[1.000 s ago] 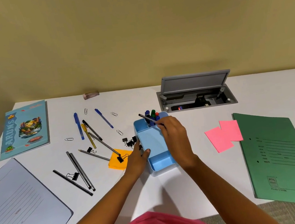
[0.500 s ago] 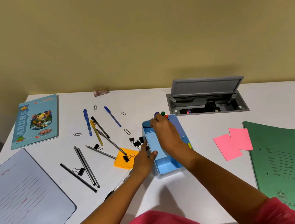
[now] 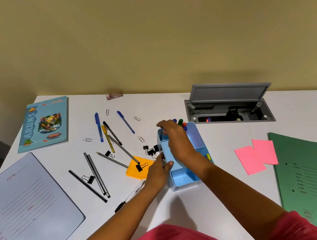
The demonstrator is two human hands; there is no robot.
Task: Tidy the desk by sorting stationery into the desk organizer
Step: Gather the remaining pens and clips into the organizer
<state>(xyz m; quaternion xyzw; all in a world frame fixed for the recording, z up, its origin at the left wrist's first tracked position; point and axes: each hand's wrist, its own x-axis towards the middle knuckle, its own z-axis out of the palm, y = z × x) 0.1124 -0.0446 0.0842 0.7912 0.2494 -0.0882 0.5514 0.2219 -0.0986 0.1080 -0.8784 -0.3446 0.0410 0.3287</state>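
the left hand [image 3: 157,171] grips the left wall of the light blue desk organizer [image 3: 188,177], its thumb hooked over the rim and the other fingers [image 3: 160,158] pressed against the outer side. the right hand [image 3: 176,137] reaches over the organizer to its far left compartment, fingers curled downward over the opening; whether they pinch anything cannot be told, since nothing shows between them. the organizer stands on the white tabletop [image 3: 187,213] near its middle, with coloured marker caps [image 3: 181,122] poking up from a rear compartment just beyond the right hand.

a second ago the right hand held a dark pencil slanted above the rear compartments; that pencil is no longer visible in the hand, which has dropped lower over the organizer. the left hand has kept its hold on the same wall.

to the left lie loose pencils [image 3: 97,175], blue pens [image 3: 98,127], a yellow pen [image 3: 107,138], paper clips [image 3: 87,140] and black binder clips [image 3: 151,151], one clip resting on an orange sticky pad [image 3: 135,171]. pink sticky notes [image 3: 257,155] and a green folder [image 3: 314,177] lie to the right.
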